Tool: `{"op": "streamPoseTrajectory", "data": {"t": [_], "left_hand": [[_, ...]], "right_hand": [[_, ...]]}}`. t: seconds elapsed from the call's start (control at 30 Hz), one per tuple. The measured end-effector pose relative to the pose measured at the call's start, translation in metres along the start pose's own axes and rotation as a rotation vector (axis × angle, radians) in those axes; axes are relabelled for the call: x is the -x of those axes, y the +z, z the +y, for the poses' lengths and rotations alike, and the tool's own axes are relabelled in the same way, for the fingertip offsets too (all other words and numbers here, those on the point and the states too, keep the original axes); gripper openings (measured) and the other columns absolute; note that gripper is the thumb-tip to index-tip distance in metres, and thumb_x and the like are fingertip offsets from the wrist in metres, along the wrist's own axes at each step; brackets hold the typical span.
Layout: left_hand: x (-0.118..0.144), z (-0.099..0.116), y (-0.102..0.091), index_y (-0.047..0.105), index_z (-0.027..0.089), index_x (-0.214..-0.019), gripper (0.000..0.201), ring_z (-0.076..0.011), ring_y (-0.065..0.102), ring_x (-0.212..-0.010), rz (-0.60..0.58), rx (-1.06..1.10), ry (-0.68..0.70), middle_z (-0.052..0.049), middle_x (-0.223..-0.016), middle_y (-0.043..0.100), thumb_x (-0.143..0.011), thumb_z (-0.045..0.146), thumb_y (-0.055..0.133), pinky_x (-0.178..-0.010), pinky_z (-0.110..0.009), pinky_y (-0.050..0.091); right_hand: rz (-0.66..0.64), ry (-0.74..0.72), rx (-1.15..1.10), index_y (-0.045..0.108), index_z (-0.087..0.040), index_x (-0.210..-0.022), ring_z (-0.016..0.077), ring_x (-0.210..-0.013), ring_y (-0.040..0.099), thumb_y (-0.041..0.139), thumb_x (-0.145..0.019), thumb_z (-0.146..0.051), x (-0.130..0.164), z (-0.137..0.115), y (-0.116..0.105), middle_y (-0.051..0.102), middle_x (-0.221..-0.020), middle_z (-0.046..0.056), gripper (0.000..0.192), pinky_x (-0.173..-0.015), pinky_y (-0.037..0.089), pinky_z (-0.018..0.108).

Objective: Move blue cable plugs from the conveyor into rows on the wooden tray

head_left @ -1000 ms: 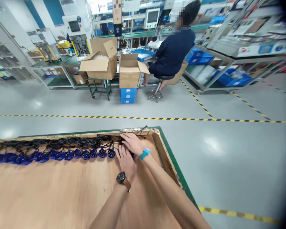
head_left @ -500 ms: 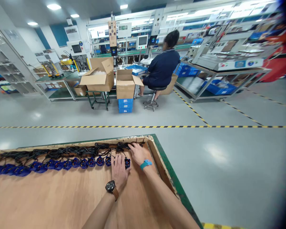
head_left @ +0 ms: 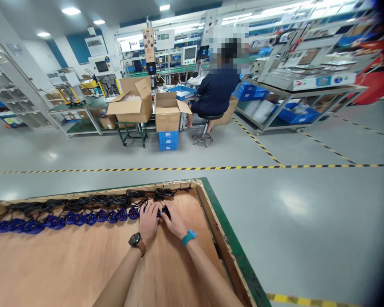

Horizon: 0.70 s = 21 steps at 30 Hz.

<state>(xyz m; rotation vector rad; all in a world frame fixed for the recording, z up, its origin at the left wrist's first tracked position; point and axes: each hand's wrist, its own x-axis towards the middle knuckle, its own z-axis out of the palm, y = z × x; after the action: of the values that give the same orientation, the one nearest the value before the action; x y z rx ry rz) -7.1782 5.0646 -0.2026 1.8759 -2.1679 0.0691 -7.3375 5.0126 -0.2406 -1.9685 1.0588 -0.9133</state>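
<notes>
Low in the frame, just left of centre, our left hand [head_left: 149,219] and right hand [head_left: 175,221] lie side by side on the wooden counter [head_left: 67,264], fingers closed over a small blue motor [head_left: 161,211] at the right end of the row of blue motors [head_left: 67,218]. Black cables [head_left: 92,200] run along the counter's far rim above that row. At upper centre, a seated person [head_left: 216,89] works beside open cardboard boxes [head_left: 134,102].

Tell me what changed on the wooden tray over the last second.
The right hand drew back from the black cables at the tray's far rim and came down beside the left hand; both now rest on the blue part at the right end of the row. The row of blue parts and the wooden tray stayed put.
</notes>
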Motion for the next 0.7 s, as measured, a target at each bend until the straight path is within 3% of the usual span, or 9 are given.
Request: {"op": "streamPoseTrajectory", "data": {"t": [0.13,0.23,0.37,0.43,0.5,0.63,0.67,0.7], "left_hand": [[-0.001,0.000,-0.003,0.048,0.013,-0.142,0.051,-0.0290,0.043,-0.139,-0.056,-0.007,-0.030,-0.013,-0.145,0.055,-0.092,0.020,0.050,-0.121,-0.057,0.025],[0.001,0.008,-0.011,0.042,0.013,-0.147,0.056,-0.0303,0.034,-0.146,-0.077,-0.031,-0.060,-0.013,-0.154,0.044,-0.093,0.024,0.049,-0.121,-0.060,0.023],[0.031,0.033,-0.023,0.033,0.012,-0.153,0.064,-0.0322,0.021,-0.152,-0.042,-0.049,-0.094,-0.013,-0.162,0.029,-0.093,0.029,0.047,-0.121,-0.061,0.024],[0.068,0.050,-0.024,0.033,0.012,-0.153,0.066,-0.0318,0.023,-0.151,-0.011,-0.030,-0.140,-0.012,-0.162,0.029,-0.091,0.030,0.048,-0.121,-0.058,0.028],[0.124,0.066,-0.021,0.034,0.015,-0.153,0.066,-0.0289,0.030,-0.149,0.031,-0.025,-0.229,-0.011,-0.160,0.035,-0.089,0.025,0.049,-0.119,-0.053,0.036],[0.268,0.094,-0.014,0.062,0.025,-0.132,0.050,-0.0239,0.058,-0.129,0.203,-0.097,-0.441,-0.009,-0.134,0.065,-0.086,0.014,0.047,-0.105,-0.043,0.055],[0.304,0.101,-0.017,0.069,0.032,-0.120,0.045,-0.0218,0.067,-0.113,0.249,-0.128,-0.525,-0.006,-0.117,0.072,-0.085,0.014,0.048,-0.092,-0.038,0.063],[0.338,0.109,-0.023,0.070,0.039,-0.113,0.042,-0.0230,0.069,-0.108,0.264,-0.156,-0.705,-0.003,-0.109,0.074,-0.084,0.017,0.050,-0.088,-0.041,0.064]], "right_hand": [[0.026,-0.030,-0.029,0.044,-0.016,-0.147,0.0270,-0.139,0.043,0.043,-0.098,-0.040,-0.003,0.004,0.008,0.050,-0.145,0.017,0.054,-0.118,0.036,0.051],[0.060,-0.035,-0.037,0.043,-0.014,-0.147,0.0277,-0.140,0.041,0.041,-0.099,-0.043,-0.001,0.007,0.010,0.048,-0.146,0.019,0.056,-0.118,0.035,0.052],[0.120,-0.038,-0.025,0.047,-0.011,-0.142,0.0302,-0.141,0.038,0.040,-0.098,-0.051,0.000,0.010,0.014,0.048,-0.144,0.021,0.060,-0.117,0.033,0.056],[0.143,-0.040,-0.019,0.048,-0.009,-0.139,0.0318,-0.139,0.039,0.042,-0.096,-0.055,0.000,0.011,0.015,0.048,-0.143,0.023,0.064,-0.117,0.032,0.057],[0.153,-0.042,-0.016,0.049,-0.008,-0.137,0.0331,-0.137,0.041,0.043,-0.093,-0.059,0.001,0.011,0.015,0.049,-0.142,0.023,0.067,-0.116,0.032,0.057],[0.149,-0.001,-0.015,0.052,-0.007,-0.131,0.0351,-0.131,0.045,0.044,-0.087,-0.068,0.001,0.010,0.014,0.053,-0.136,0.025,0.076,-0.113,0.035,0.055],[0.144,0.018,-0.013,0.053,-0.006,-0.130,0.0359,-0.131,0.046,0.044,-0.084,-0.071,0.001,0.009,0.012,0.053,-0.135,0.026,0.080,-0.113,0.035,0.054],[0.138,0.038,-0.007,0.053,-0.005,-0.129,0.0369,-0.130,0.046,0.043,-0.082,-0.074,0.000,0.007,0.010,0.053,-0.134,0.027,0.084,-0.112,0.035,0.054]]}}
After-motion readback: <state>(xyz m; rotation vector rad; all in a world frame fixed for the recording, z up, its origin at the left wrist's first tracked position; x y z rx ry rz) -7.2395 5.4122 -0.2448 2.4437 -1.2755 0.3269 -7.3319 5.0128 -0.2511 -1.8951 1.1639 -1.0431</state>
